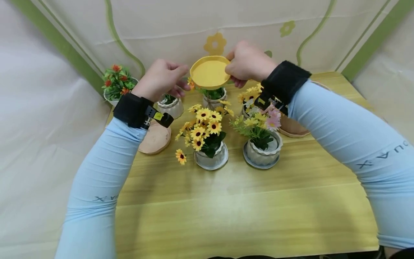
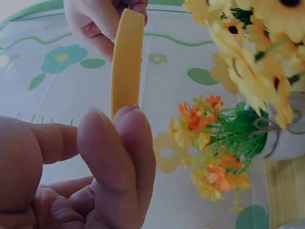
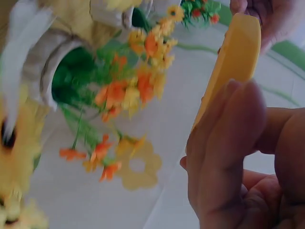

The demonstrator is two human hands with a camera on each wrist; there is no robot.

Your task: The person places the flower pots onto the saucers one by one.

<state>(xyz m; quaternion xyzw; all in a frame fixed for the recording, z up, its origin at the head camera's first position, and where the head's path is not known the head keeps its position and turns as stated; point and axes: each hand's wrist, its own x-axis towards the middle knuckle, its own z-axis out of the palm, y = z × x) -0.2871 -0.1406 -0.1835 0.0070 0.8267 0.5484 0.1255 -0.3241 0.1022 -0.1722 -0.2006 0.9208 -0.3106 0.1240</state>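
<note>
In the head view my right hand (image 1: 247, 64) pinches the right rim of a round yellow saucer (image 1: 211, 72), raised over the plants at the back. My left hand (image 1: 165, 81) is at the saucer's left edge, fingertips right beside the rim and fingers loosely bent. Seen edge-on in the left wrist view, the saucer (image 2: 127, 57) is partly hidden behind the left fingertips. Behind the saucer in the head view stands a pot (image 1: 215, 97) with greenery; orange flowers (image 3: 114, 95) show beneath the saucer in the right wrist view.
Two pots, one with yellow daisies (image 1: 203, 127) and one with pink and yellow flowers (image 1: 263, 131), stand in front on bluish saucers. A wood-toned saucer (image 1: 155, 138) lies at left, another (image 1: 292, 126) under the right forearm. A red-flowered plant (image 1: 118, 82) stands back left.
</note>
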